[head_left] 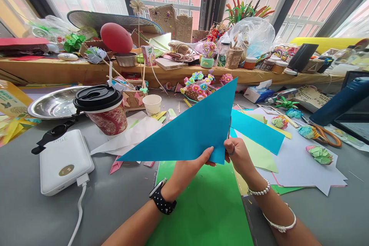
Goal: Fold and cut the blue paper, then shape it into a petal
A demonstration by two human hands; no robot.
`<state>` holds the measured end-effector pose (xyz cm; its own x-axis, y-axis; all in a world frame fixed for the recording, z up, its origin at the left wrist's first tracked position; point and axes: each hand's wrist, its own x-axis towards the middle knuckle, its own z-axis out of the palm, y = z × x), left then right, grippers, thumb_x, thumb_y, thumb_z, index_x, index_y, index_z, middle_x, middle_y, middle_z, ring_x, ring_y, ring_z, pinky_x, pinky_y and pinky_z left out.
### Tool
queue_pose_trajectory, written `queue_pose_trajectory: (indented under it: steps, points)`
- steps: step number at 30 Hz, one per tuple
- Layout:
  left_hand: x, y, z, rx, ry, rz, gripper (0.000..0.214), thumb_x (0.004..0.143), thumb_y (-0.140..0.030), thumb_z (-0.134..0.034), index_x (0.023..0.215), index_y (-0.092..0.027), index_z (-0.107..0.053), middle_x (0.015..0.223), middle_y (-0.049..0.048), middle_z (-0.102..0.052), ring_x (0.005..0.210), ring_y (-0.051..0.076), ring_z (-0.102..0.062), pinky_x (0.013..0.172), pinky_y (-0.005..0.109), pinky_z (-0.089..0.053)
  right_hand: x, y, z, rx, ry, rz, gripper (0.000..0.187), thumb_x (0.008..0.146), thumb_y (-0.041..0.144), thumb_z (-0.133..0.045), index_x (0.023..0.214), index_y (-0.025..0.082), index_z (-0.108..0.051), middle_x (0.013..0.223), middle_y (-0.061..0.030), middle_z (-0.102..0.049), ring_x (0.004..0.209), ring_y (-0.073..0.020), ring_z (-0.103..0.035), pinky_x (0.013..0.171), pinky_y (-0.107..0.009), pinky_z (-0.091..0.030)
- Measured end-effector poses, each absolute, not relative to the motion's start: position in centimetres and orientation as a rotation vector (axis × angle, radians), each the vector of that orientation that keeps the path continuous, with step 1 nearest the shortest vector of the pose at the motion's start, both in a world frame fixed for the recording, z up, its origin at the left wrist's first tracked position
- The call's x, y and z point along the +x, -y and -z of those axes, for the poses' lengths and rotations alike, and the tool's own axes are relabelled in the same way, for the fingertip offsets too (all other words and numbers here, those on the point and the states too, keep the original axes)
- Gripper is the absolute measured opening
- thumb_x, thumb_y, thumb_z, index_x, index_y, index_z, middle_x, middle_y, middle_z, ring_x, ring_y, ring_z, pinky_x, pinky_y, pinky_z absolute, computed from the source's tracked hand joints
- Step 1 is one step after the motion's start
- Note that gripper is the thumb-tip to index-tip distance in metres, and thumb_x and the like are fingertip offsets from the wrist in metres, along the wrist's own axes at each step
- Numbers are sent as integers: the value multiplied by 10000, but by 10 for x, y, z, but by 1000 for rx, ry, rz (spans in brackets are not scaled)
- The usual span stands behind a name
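Observation:
A sheet of blue paper [187,127], folded into a large triangle, is held up over the table. My left hand [190,173] pinches its lower edge, thumb in front and fingers behind. At the paper's right edge my right hand [239,155] is closed around a pair of scissors [230,127]. Only a thin piece of blade shows along the edge; the handles are mostly hidden in the fingers. Behind the right hand a blue paper strip [259,132] slants over other sheets. Below both hands lies a green sheet [198,207].
At left are a white power bank [66,161] with a cable, a lidded coffee cup [102,111], a paper cup [152,105] and a metal basin [54,103]. White paper [305,165], orange-handled scissors [328,136] and folded paper pieces lie right. A crowded ledge [173,75] runs behind.

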<state>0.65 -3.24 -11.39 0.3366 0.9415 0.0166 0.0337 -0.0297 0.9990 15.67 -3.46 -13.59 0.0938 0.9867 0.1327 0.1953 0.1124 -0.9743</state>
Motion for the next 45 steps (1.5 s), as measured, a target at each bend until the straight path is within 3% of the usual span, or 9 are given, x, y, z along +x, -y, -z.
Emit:
queue_pose_trajectory:
  steps: [17,21,28,35,40,45]
  points:
    - [6,32,114,1363,-976,-945,125,691,-302,-608,709,-188,-658,571,-13,-688,638,195,-659,775,290,-483,156,35,133,-1287,1332,-926,622,564,778,-412,356,199,-323,289,21,-354,287,-68,-313,325,-212,-228]
    - [3,30,116,1295,-915,-917,190,708,-309,-601,579,-177,-648,556,-1,-676,679,189,-647,811,284,-455,156,35,133,-1276,1315,-918,620,590,761,-413,347,195,-340,286,25,-344,285,-67,-313,326,-212,-229]
    - [-2,18,125,864,-670,-924,163,634,-314,-684,667,-155,-680,642,-6,-659,549,130,-598,594,247,-506,159,34,137,-1177,1390,-861,621,696,704,-356,407,169,-486,328,36,-352,311,-66,-300,386,-229,-256]
    - [-5,16,128,888,-633,-918,158,647,-322,-667,661,-167,-690,642,-7,-655,574,120,-603,635,240,-507,159,35,133,-1198,1426,-770,586,749,640,-363,448,170,-541,479,-4,-435,457,-104,-360,479,-254,-291]
    - [-5,19,120,960,-751,-934,197,661,-348,-642,722,-165,-681,693,4,-667,574,142,-606,624,286,-517,159,34,132,-1184,1399,-760,481,762,562,-443,521,176,-600,578,-20,-489,505,-114,-392,497,-260,-308]
    - [-7,19,106,1304,-990,-865,210,693,-327,-601,566,-166,-645,608,16,-677,653,184,-639,752,290,-485,159,32,132,-1159,1217,-793,303,725,463,-561,603,187,-584,729,-17,-533,539,-104,-382,506,-249,-322]
